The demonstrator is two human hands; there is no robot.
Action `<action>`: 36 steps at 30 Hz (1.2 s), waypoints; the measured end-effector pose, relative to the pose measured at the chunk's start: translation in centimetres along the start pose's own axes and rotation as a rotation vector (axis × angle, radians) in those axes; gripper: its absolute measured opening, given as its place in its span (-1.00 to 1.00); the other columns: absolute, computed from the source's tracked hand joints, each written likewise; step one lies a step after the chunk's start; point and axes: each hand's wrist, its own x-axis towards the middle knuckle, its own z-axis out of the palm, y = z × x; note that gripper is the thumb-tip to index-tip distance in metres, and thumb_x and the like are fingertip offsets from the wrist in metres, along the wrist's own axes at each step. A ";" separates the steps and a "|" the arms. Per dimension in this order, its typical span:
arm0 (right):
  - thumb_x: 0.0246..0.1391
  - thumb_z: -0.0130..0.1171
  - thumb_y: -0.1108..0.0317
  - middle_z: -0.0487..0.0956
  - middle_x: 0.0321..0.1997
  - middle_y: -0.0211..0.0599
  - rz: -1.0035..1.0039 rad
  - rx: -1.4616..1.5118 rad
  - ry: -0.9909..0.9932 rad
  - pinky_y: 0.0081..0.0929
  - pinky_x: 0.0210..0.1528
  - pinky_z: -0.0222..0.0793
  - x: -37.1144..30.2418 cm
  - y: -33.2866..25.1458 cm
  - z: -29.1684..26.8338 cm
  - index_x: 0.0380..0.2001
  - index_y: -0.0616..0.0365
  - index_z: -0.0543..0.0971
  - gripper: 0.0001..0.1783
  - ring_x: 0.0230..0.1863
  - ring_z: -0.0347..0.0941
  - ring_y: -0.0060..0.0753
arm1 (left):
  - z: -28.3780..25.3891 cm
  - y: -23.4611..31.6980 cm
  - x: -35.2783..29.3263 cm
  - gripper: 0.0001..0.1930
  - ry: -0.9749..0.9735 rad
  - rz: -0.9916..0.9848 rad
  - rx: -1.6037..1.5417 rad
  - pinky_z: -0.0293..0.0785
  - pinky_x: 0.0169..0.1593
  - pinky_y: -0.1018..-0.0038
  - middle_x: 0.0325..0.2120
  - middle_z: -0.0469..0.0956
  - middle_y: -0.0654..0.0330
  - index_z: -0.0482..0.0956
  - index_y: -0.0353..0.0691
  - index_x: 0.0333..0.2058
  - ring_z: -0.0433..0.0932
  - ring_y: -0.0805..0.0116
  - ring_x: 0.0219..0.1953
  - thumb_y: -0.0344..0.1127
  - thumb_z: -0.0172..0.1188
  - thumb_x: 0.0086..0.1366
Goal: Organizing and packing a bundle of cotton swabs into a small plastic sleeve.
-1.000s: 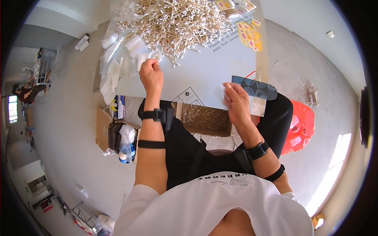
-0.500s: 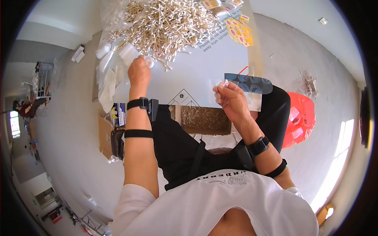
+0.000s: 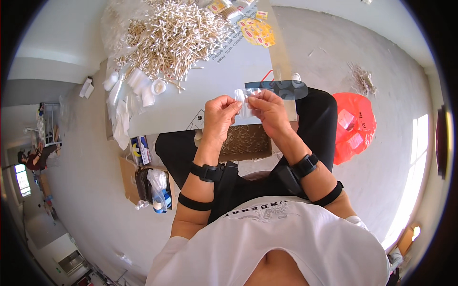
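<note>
My left hand point(image 3: 221, 116) and my right hand point(image 3: 271, 113) are close together over the table's near edge. Between them they pinch a small piece of clear plastic point(image 3: 244, 106), which looks like a little bag; glare blurs its outline. Fingers of both hands are closed on its opposite sides. Beyond them a large heap of cotton swabs point(image 3: 174, 40) is spread on the table point(image 3: 176, 112). Left of my hands stands a round, whitish plastic container point(image 3: 158, 86) beside translucent plastic rolls or tubs point(image 3: 138, 81).
Yellow printed labels point(image 3: 257, 32) lie at the table's far right. A cardboard box of swabs point(image 3: 245, 143) sits below the near edge, between my legs. A red plastic bag point(image 3: 354, 128) rests on the floor at right. Another open carton point(image 3: 130, 178) is at left.
My left hand has come away from the round plastic container and moved right to the clear plastic, gripping it opposite my right hand. The view has shifted, so the table appears further left.
</note>
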 end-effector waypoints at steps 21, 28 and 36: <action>0.10 0.26 0.32 0.42 -0.61 -0.59 -0.270 -0.694 -0.051 -0.60 -0.44 0.19 -2.3 -5.0 -4.9 -0.56 0.22 0.52 -0.75 -0.52 0.23 -0.73 | 6.5 -1.6 2.3 -0.89 0.021 0.313 0.365 0.35 -0.47 0.59 -0.57 0.47 0.34 0.50 -0.30 -0.49 0.41 0.60 -0.56 -0.62 0.24 0.11; 0.15 0.30 0.20 0.42 -0.58 -0.56 -0.035 -0.029 0.310 -0.71 -0.52 0.17 -3.1 -3.5 -7.4 -0.52 0.14 0.52 -0.72 -0.55 0.24 -0.74 | 10.4 -1.7 5.3 -0.96 -0.147 0.376 0.376 0.38 -0.53 0.63 -0.62 0.53 0.33 0.54 -0.33 -0.41 0.44 0.64 -0.61 -0.57 0.21 0.19; 0.17 0.24 0.38 0.55 -0.53 -0.44 -0.184 0.319 0.434 -0.73 -0.55 0.18 1.6 -3.4 -12.2 -0.46 0.25 0.61 -0.83 -0.57 0.29 -0.73 | 15.9 -3.6 12.0 -0.90 -0.379 0.637 0.575 0.46 -0.35 0.45 -0.51 0.59 0.17 0.67 -0.23 -0.30 0.56 0.31 -0.43 -0.45 0.26 0.18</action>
